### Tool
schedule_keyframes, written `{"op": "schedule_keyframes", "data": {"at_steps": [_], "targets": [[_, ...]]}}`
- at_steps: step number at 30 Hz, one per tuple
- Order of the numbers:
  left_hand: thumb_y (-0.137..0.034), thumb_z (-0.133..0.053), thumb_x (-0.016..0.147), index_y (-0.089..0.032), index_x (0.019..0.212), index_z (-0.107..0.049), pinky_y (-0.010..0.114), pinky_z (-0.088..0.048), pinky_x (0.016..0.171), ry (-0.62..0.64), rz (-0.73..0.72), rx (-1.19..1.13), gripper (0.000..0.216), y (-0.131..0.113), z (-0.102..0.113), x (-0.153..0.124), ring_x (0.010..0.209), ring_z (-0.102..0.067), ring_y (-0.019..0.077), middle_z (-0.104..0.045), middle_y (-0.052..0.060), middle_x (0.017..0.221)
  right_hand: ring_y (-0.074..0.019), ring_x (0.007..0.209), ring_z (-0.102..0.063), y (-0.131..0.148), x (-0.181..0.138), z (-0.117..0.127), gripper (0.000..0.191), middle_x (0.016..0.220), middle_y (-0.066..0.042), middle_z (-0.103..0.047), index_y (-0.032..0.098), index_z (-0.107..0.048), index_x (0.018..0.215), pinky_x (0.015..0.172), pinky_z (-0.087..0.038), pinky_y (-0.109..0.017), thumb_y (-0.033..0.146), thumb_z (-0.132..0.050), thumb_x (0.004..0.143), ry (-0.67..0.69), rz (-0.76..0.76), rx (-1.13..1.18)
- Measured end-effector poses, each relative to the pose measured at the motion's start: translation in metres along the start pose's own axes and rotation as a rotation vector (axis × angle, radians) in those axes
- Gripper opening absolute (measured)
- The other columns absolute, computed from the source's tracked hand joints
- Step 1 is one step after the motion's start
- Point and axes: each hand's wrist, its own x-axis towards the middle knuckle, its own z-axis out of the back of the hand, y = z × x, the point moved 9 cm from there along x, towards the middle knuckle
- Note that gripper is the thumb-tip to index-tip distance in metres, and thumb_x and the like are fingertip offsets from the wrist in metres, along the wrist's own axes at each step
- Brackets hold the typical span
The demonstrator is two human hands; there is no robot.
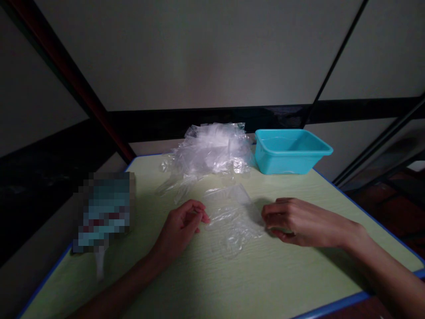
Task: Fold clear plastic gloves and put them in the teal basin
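Observation:
A thin, clear plastic glove (232,221), crumpled at its near end, is spread on the table between my hands. My left hand (182,223) is at its left edge, fingers curled and thumb brought in, pinching the film there. On the opposite side my right hand (288,221) bends its fingers down over the right edge; the fingertips are partly hidden. Just beyond lies a loose heap of similar clear plastic gloves (212,153), with some finger-like strips trailing toward me.
A turquoise plastic basin (285,161) stands at the back right beside the heap. At the left edge is a blurred-out box-like item (106,208) with a whitish strip (100,266) below it. The pale green table (212,288) has a blue rim and backs onto panelled doors.

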Motion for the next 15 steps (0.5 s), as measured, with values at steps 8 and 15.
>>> {"op": "schedule_keyframes", "data": {"at_steps": [8,15], "targets": [[-0.026,-0.051,0.076,-0.019,0.08,-0.052,0.021,-0.045,0.048,0.003,0.005,0.004,0.009,-0.0005,-0.0009,0.0012,0.062,-0.061,0.0147,-0.065,0.0,0.068,-0.0134,0.068,-0.051,0.0035,0.002,-0.0078,0.016,0.077,-0.001,-0.055,0.018,-0.056,0.07,0.067,-0.039,-0.031,0.013,-0.05,0.084,0.046,0.055,-0.104],[-0.026,-0.05,0.077,-0.019,0.082,-0.052,0.021,-0.045,0.05,0.01,0.001,0.01,0.009,0.0005,-0.0008,0.0006,0.064,-0.061,0.0148,-0.065,-0.001,0.069,-0.0139,0.066,-0.05,0.0041,0.0044,-0.005,0.016,0.075,-0.001,-0.055,0.017,-0.055,0.07,0.064,-0.038,-0.03,0.013,-0.049,0.083,0.026,0.047,-0.091]]}}
